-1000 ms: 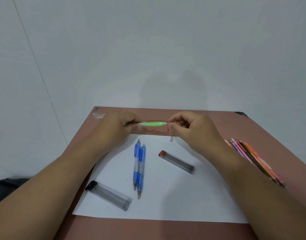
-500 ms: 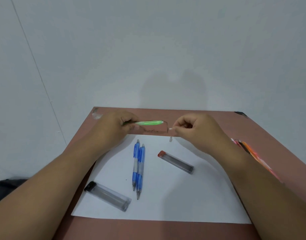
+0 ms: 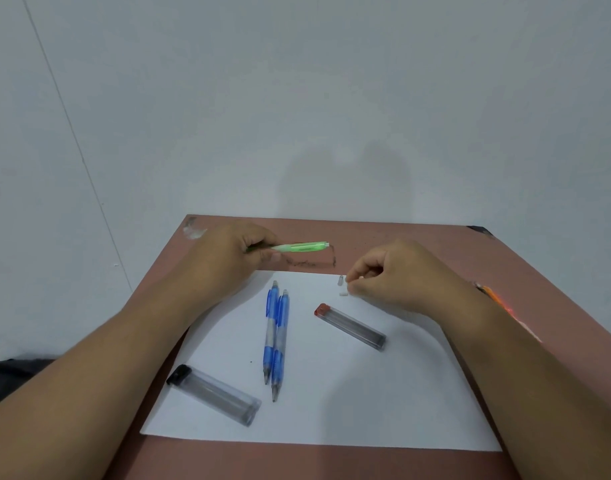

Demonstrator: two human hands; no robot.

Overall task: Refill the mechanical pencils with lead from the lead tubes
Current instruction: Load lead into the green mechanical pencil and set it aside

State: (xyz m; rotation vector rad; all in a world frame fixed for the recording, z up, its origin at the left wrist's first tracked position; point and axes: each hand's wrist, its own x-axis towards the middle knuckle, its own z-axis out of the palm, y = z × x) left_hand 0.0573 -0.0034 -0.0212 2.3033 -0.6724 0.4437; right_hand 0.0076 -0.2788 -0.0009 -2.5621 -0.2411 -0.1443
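Hands are parting: our left hand (image 3: 224, 261) is gripping the green pencil (image 3: 302, 247), our right hand (image 3: 394, 278) is now pinching a small white piece (image 3: 361, 278) beside the paper (image 3: 349, 393); no readable writing.

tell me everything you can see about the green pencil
The green mechanical pencil is slim, of translucent light-green plastic with a paler clip along its barrel. It lies roughly level in the air above the far part of the brown table, touching nothing but the left hand, whose curled fingers grip its tip end and hide it. Its free end points right, toward the right hand, and looks uncapped.
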